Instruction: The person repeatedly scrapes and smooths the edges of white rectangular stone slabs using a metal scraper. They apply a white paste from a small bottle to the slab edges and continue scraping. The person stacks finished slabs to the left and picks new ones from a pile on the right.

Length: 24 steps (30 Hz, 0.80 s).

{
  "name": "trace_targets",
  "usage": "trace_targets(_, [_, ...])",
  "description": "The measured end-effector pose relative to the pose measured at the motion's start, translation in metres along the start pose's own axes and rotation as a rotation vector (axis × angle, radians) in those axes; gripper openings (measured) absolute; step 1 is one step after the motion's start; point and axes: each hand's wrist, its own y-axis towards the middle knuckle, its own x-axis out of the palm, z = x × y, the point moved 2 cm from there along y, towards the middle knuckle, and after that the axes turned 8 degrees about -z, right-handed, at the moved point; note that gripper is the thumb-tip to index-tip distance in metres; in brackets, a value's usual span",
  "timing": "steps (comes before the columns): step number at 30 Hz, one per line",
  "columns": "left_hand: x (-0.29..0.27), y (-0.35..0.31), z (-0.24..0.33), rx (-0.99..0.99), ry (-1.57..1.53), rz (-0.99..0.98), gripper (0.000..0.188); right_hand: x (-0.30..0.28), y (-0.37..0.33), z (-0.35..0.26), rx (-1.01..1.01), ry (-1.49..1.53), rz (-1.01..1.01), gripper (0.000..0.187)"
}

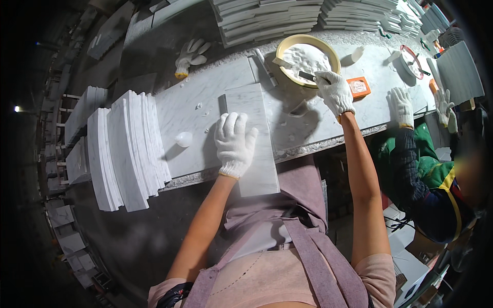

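Note:
My left hand (234, 142), in a white knit glove, lies flat on a grey-veined white marble slab (252, 174). The slab's near end sticks out past the table edge towards my apron. My right hand (335, 92), gloved the same way, is closed on a putty knife (306, 76). Its dark part reaches over a cream bowl (334, 53) of white paste or powder (306, 59); the rest of the tool is hidden by my fingers. An orange box (358, 88) sits just right of that hand.
Stacked marble strips (134, 149) stand at the left; more stacks (272, 20) line the back. A loose glove (192, 56), a small white cup (183, 139) and a red-rimmed dish (412, 62) lie on the tabletop (197, 97). At right, a co-worker's gloved hand (403, 108) rests on it.

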Motion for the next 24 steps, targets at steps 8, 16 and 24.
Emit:
trace_targets(8, [0.001, -0.003, -0.002, -0.009, -0.001, 0.009, 0.053, 0.002, 0.001, 0.0, 0.018, 0.114, -0.059, 0.029])
trace_targets(16, [0.002, -0.003, -0.002, -0.028, -0.011, -0.009, 0.052, 0.002, -0.004, 0.003, 0.028, 0.218, -0.059, 0.03])
trace_targets(24, [0.004, -0.007, -0.003, -0.069, -0.007, 0.021, 0.051, 0.001, -0.021, 0.001, 0.059, 0.363, 0.007, 0.033])
